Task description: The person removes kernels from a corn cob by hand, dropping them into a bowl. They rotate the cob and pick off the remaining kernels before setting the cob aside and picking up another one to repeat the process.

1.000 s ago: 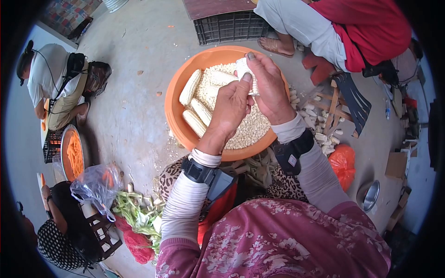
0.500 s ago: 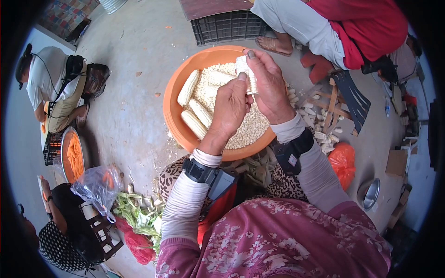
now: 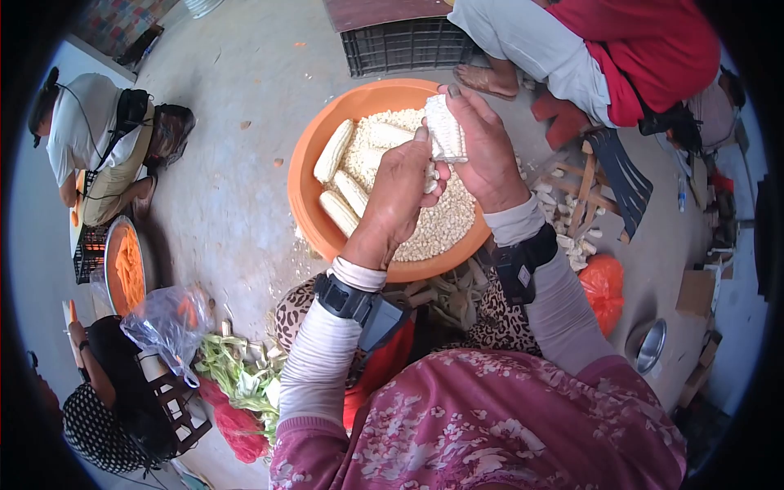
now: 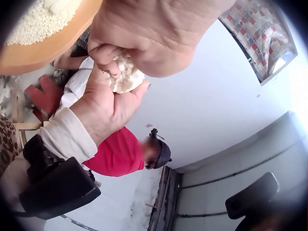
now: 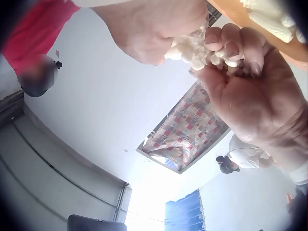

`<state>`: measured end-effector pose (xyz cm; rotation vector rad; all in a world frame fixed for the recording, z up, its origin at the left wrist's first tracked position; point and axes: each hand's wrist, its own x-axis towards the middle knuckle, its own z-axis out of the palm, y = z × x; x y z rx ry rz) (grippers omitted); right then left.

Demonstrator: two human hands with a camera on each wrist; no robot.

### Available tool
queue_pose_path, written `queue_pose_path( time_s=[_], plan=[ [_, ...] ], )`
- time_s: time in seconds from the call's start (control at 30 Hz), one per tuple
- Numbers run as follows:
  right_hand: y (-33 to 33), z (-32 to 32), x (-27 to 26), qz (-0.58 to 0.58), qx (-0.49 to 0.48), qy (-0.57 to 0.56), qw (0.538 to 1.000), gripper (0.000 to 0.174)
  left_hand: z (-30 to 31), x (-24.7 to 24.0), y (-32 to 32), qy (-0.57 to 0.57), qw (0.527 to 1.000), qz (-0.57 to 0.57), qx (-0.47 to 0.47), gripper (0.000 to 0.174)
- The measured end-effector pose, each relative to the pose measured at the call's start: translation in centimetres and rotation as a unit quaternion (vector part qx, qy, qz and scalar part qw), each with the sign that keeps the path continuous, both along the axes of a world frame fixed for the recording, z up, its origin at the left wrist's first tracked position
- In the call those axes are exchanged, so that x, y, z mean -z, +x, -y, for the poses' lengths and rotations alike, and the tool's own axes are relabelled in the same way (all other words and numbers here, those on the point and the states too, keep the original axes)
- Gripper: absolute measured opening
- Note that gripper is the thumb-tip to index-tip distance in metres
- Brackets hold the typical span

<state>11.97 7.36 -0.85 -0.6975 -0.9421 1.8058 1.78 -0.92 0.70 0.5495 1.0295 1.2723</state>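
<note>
Over the orange basin (image 3: 306, 192), the right hand (image 3: 488, 159) grips a white corn cob (image 3: 445, 131), its broken end facing the body. Just left of it, the left hand (image 3: 396, 196) has curled fingers around loose kernels (image 3: 430, 177), its thumb tip beside the cob. The right wrist view shows those kernels (image 5: 219, 60) between the left hand's (image 5: 255, 98) fingers. From the left wrist, the cob end (image 4: 127, 79) appears between the left hand (image 4: 144, 36) and the right hand (image 4: 103, 103). Several whole cobs (image 3: 334, 151) lie on shelled kernels (image 3: 437, 229) in the basin.
Bare cobs (image 3: 576, 245) lie right of the basin by a wooden stool (image 3: 586, 192). Husks (image 3: 237, 367) and a plastic bag (image 3: 167, 322) are at lower left, near a bowl of orange shreds (image 3: 129, 265). Other people sit on both sides; a black crate (image 3: 400, 49) stands beyond.
The left hand has shifted slightly down and away from the right hand, and kernels now show in its fingers. More of the cob in the right hand is exposed.
</note>
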Motion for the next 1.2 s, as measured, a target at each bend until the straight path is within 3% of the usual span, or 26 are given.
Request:
queue_pose_path(
  time_s=[0.37,0.57,0.63,0.97,1.07,1.2],
  plan=[
    [-0.5,0.4,-0.4,-0.004,0.022,-0.026,0.999,0.026,0.1,0.1,0.3,0.028,0.997,-0.070,0.004,0.026],
    [0.3,-0.4,-0.2,-0.030,-0.006,-0.038,0.999,0.029,0.0,0.6,0.2,0.047,0.999,-0.013,0.018,0.016],
    [0.4,-0.3,-0.7,-0.062,0.007,-0.048,0.997,0.025,-0.1,0.2,0.0,-0.001,0.998,0.057,0.013,0.013],
    [0.4,-0.4,-0.2,-0.012,0.033,-0.007,0.999,0.028,-0.1,-0.6,-0.2,-0.010,0.999,0.044,0.020,0.013],
    [0.4,-0.3,-0.3,-0.002,0.047,-0.002,0.999,0.028,0.0,-0.6,0.2,-0.009,1.000,0.010,0.000,0.015],
    [0.5,-0.4,-0.3,0.015,0.070,0.004,0.997,0.027,0.0,0.1,0.9,0.082,0.990,-0.088,-0.070,0.025]
  ],
)
